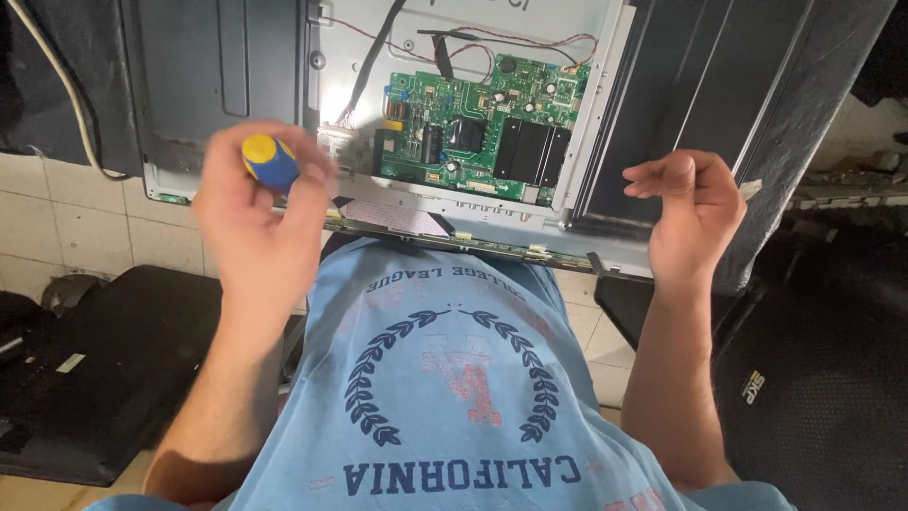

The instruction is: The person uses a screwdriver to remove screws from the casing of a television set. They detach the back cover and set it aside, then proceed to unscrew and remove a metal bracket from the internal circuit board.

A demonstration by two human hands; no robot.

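A: Status on the hands?

B: Left hand is raised in front of the chest, fingers wrapped together around a screwdriver handle, blue with a yellow end cap. Only the butt end shows; shaft and tip are hidden inside the fist, so I can't tell where it points.

A: Right?

B: Right hand is up at about the same height, well apart from the left. Fingers curled in loosely toward the palm, thumb on top. Can't see anything held in it.

A: What's beyond them?

B: Flat-panel TV lying back-side up, rear cover off over the middle section. Green main circuit board sits on the bare metal chassis, with black heatsinks on its right half. Thin red and black wires run along above the board, a flat black cable drops in from the top left to a white connector. A narrow strip board runs along the near edge of the set, just above the person's light blue T-shirt.

A: Hand positions relative to the board?

B: Left hand with the screwdriver is just left of the board in view, overlapping the connector area. Right hand is off to the right, over the dark rear panel.

A: Surroundings?

B: Tiled floor. Black back cover lying lower left, dark speaker-type box lower right. A beige cable crosses the upper left.
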